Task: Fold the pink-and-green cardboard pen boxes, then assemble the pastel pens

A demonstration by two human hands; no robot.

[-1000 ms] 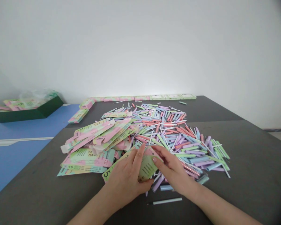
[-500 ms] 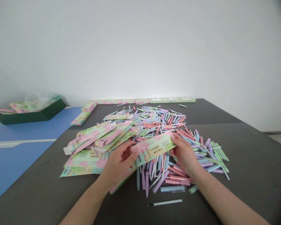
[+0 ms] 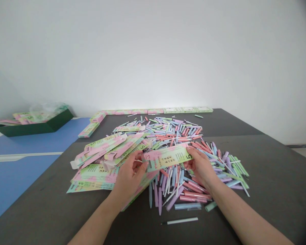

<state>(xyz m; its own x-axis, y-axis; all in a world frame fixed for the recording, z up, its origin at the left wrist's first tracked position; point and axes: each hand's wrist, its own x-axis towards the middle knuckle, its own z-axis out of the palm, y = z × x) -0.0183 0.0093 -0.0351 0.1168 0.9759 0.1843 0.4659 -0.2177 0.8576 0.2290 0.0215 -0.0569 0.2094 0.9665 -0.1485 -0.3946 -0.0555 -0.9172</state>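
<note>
Both hands (image 3: 165, 170) pinch a flattened pastel pen carton (image 3: 167, 157) lengthwise.

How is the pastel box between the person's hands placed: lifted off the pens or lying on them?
Lifted, it seems: the left hand and right hand hold the box above the loose pens.

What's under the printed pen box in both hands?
The printed pen box, between the left hand and right hand, covers what lies directly beneath it. Loose pastel pens show past its near edge.
</note>
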